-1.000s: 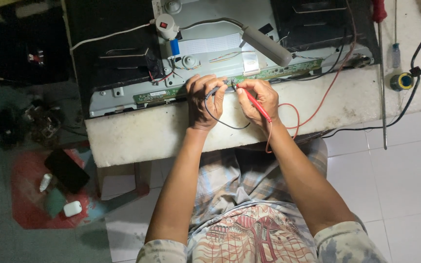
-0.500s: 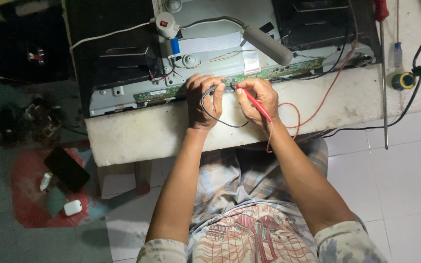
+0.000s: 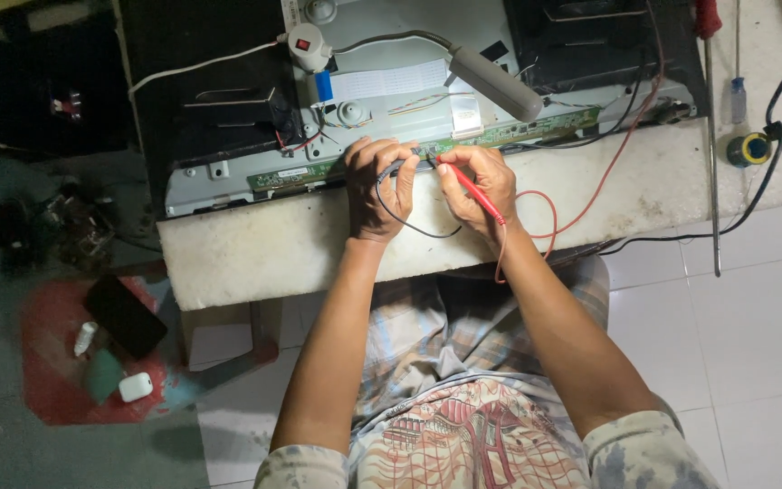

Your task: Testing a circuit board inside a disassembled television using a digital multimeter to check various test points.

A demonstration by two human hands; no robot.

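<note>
My left hand (image 3: 377, 186) grips a black test probe (image 3: 395, 169) whose black lead loops down over the bench edge. My right hand (image 3: 480, 184) holds a red test probe (image 3: 472, 188) like a pen, its red lead (image 3: 581, 204) curling away to the right. Both probe tips rest on a long narrow green circuit board (image 3: 536, 131) along the front edge of an opened flat-screen chassis (image 3: 201, 186). The two hands sit close together, almost touching.
A small grey desk lamp (image 3: 498, 83) on a flexible neck leans over the chassis. The white bench (image 3: 255, 249) carries a screwdriver (image 3: 739, 98) and a solder reel (image 3: 750, 148) at right. On the floor at left lie a phone (image 3: 124, 314) and small items on a red mat (image 3: 52, 362).
Both hands stay on the green board with the probes; only tiny shifts in the probe tips and in the camera's view.
</note>
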